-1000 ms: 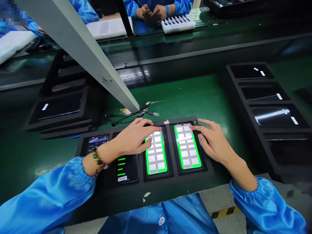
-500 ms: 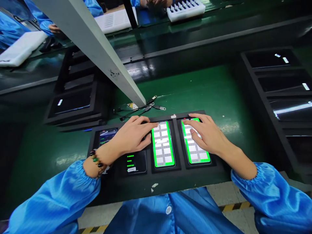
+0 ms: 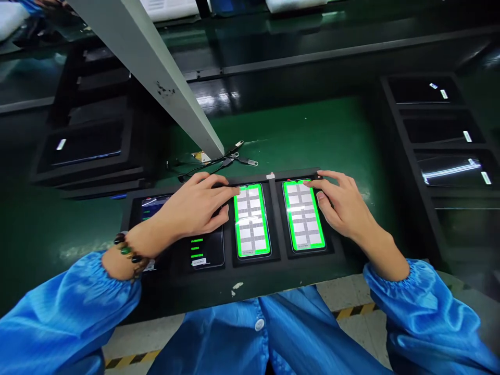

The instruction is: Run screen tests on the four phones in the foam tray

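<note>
A black foam tray (image 3: 230,276) in front of me holds several smartphones in a row. My left hand (image 3: 199,204) lies over the left part, its index fingertip at the upper left edge of a lit phone (image 3: 252,229) with a white grid and green border. Below that hand shows a dark-screened phone (image 3: 211,250) with green text; another dark phone (image 3: 150,204) is partly hidden by the wrist. My right hand (image 3: 344,205) reaches to the upper right corner of a second grid-screened phone (image 3: 303,219), index finger stretched out. Both hands are open, holding nothing.
A grey post (image 3: 164,78) rises behind the tray, with black cables (image 3: 219,162) at its foot. Stacked foam trays (image 3: 136,161) with phones stand left; another phone tray (image 3: 410,156) lies right. White trays (image 3: 172,9) are beyond.
My right index finger has slid from the upper left of the right-hand phone's screen to its upper right corner. My left fingertip has shifted slightly to its phone's left edge. The view has shifted.
</note>
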The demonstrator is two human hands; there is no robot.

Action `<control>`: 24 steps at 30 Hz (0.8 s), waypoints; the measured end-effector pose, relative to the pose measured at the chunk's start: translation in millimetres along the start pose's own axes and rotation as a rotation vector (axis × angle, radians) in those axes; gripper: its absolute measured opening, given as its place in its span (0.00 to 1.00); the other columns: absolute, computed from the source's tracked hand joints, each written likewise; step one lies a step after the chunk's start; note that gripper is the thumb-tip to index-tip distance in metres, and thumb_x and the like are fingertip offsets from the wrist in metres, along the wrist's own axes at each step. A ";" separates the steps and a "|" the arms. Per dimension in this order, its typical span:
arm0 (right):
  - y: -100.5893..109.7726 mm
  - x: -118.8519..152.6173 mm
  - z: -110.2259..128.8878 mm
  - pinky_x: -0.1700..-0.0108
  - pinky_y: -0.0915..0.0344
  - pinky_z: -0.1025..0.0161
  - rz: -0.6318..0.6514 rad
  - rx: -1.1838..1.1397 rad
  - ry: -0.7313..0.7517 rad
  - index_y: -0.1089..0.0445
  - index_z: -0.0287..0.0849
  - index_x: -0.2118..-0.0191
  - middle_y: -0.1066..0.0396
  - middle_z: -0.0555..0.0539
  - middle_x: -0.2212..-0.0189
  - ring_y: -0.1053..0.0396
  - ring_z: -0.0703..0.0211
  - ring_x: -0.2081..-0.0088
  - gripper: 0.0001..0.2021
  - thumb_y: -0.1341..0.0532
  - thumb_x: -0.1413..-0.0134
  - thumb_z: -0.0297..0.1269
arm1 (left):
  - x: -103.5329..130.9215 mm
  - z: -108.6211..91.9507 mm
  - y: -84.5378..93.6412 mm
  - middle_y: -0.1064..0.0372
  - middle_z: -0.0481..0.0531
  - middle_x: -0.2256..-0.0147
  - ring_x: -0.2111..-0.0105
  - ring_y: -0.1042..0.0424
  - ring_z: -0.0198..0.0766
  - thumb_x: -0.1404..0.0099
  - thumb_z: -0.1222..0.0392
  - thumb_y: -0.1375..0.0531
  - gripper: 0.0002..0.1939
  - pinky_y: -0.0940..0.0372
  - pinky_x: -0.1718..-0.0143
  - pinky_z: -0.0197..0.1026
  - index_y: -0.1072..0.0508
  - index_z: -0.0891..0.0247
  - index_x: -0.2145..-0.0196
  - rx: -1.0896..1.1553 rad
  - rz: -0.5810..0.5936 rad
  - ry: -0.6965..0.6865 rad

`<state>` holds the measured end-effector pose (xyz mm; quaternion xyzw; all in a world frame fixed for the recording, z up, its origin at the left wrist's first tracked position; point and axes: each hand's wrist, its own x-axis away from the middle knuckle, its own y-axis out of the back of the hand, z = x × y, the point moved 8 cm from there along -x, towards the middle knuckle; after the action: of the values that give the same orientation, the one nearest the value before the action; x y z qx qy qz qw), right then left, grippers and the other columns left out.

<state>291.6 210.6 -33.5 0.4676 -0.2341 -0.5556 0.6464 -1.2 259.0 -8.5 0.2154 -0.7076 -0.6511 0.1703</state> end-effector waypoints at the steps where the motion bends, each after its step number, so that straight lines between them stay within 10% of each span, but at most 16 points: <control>1: -1.2 -1.5 1.3 0.35 0.35 0.36 0.001 -0.007 0.000 0.24 0.47 0.39 0.20 0.39 0.44 0.32 0.38 0.31 0.20 0.49 0.25 0.34 | -2.0 -0.5 -0.9 0.17 0.62 0.49 0.43 0.24 0.56 0.25 0.58 0.45 0.22 0.34 0.39 0.62 0.21 0.62 0.39 0.003 0.000 -0.002; 24: -2.7 75.5 45.5 0.39 0.31 0.38 0.094 -0.038 0.149 0.34 0.50 0.31 0.20 0.43 0.39 0.28 0.37 0.34 0.26 0.45 0.30 0.27 | 30.3 -69.2 -5.5 0.21 0.54 0.38 0.40 0.24 0.53 0.26 0.63 0.43 0.26 0.34 0.39 0.55 0.26 0.62 0.33 0.085 0.017 -0.186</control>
<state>273.4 124.4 -31.6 0.4839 -0.1964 -0.4926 0.6962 9.6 184.1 -8.6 0.1551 -0.7490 -0.6363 0.1003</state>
